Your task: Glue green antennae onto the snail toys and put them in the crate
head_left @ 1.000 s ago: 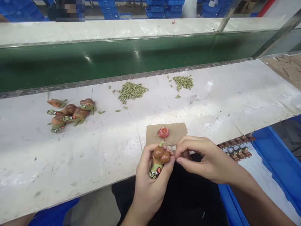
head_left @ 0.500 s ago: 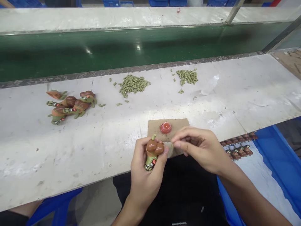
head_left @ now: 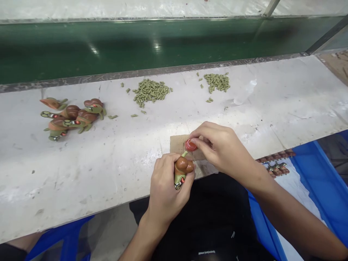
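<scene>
My left hand (head_left: 167, 177) is closed round a small brown-and-green toy figure (head_left: 182, 167), its green tip pointing up. Over a small red cap-like dish (head_left: 190, 145) the thumb and forefinger of my right hand (head_left: 217, 145) are pinched together, at or just above its surface. Whatever they hold, if anything, is too small to make out. The dish rests on a piece of cardboard (head_left: 176, 143) at the table's near edge, just beyond the figure.
Similar toy figures (head_left: 72, 112) lie in a heap at the left. Two piles of small green pieces, a larger pile (head_left: 150, 91) and a smaller pile (head_left: 217, 82), lie towards the back, near a clear bottle (head_left: 244, 93). A blue bin (head_left: 315, 174) at the right holds rows of figures.
My right hand has moved from beside the figure, where it pinched something pale, forward to the red dish. The left hand still holds the figure. The view has tilted down slightly.
</scene>
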Available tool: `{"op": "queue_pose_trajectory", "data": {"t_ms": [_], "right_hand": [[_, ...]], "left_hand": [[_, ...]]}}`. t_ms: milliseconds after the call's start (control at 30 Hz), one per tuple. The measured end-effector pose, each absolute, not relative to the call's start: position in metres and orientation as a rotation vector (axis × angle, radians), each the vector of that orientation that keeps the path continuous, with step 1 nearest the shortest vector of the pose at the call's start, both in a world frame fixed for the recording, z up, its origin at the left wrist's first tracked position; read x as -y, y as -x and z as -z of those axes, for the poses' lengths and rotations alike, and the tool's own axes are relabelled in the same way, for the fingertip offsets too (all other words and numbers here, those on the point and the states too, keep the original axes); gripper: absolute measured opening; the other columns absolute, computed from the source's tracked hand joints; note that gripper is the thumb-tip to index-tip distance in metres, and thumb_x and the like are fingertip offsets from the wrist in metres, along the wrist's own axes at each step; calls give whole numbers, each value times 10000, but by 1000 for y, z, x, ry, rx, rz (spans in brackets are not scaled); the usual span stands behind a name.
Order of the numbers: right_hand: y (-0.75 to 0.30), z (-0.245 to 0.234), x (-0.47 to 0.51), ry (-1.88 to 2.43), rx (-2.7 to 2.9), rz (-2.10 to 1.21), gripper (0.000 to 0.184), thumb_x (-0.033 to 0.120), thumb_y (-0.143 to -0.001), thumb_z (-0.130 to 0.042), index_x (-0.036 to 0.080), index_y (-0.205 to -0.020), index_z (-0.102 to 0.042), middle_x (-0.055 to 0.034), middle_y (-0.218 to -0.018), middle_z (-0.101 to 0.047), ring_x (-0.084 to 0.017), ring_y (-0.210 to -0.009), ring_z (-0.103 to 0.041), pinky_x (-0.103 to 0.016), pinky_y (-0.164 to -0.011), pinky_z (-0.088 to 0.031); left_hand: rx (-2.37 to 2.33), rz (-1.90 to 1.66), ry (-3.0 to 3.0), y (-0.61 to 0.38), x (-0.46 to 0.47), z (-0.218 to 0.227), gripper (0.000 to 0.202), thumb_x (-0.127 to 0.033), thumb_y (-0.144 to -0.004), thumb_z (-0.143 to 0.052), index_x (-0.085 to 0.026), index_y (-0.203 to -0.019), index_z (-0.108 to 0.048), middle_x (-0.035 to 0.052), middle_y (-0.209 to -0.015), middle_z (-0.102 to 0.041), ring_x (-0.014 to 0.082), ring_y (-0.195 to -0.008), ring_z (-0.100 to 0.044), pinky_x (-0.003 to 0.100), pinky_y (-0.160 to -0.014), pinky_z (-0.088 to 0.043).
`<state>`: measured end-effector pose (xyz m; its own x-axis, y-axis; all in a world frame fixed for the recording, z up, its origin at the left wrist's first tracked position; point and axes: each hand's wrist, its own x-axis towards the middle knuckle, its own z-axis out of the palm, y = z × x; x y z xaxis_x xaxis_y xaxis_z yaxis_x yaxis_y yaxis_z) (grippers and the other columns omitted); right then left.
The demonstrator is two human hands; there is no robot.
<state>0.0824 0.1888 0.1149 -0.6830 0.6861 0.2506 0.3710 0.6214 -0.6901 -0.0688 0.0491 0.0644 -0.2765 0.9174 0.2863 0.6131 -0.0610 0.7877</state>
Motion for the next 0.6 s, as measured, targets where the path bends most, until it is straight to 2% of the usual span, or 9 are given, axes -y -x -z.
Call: {"op": "queue_pose_trajectory", "data": {"t_ms": [233, 600], "right_hand": [[-88, -118, -186, 822, 2365, -812, 203, 61, -1065, -658, 215, -986, -764, -50, -981, -782, -224, -865, -745, -351, -758, -574], [-83, -115, -182, 873, 2308, -857, 205, 68, -1061, -654, 210, -982, -779, -50, -983, -797, -235, -899, -761, -364, -789, -584]], "left_hand": [[-1917, -1278, -1635, 70, -49, -65, 210, -121, -1011, -727, -272, -1099, -610, -23, -948, -686, 190, -838, -651, 337, -791, -500], [-1889, -1236, -1614, 71, -49, -68, 193, -138, -1007, -703, -279, -1097, -607, -22, -973, -700, 202, -895, -667, 349, -824, -509]]}}
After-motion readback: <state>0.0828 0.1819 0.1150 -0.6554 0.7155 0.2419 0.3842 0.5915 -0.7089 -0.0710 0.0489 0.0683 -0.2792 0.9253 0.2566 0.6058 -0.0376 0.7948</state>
